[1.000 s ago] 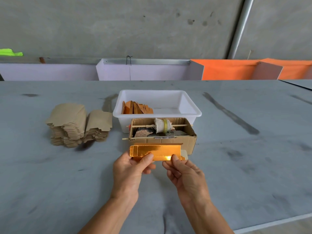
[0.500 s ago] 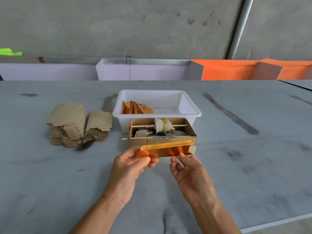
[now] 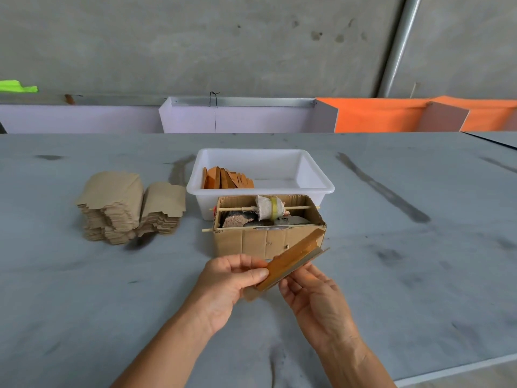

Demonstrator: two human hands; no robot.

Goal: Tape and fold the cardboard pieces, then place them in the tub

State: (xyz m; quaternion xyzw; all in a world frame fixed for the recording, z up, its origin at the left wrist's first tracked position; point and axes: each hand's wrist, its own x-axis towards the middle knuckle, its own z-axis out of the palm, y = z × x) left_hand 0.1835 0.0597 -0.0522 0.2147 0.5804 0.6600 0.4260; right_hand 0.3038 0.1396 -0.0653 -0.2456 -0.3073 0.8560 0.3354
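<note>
A folded cardboard piece (image 3: 291, 260) with a shiny orange-gold face slants up to the right, just in front of the tape box. My left hand (image 3: 226, 284) pinches its lower left end between thumb and fingers. My right hand (image 3: 313, 292) touches its underside with loosely bent fingers. Behind stands the white tub (image 3: 316, 175) with several folded orange pieces (image 3: 226, 179) leaning at its left end. A brown cardboard box (image 3: 251, 242) holds a tape roll (image 3: 270, 207) on a wooden stick. Two stacks of flat brown cardboard blanks (image 3: 126, 208) lie to the left.
The grey table (image 3: 419, 261) stretches wide on both sides; its near edge shows at the bottom right. White and orange bins (image 3: 377, 114) line the far edge against a concrete wall. A metal pipe (image 3: 397, 43) runs up the wall at the right.
The piece was level in front of the box; now its right end has swung up and it shows more edge-on. My right hand has slipped from its right end to underneath it.
</note>
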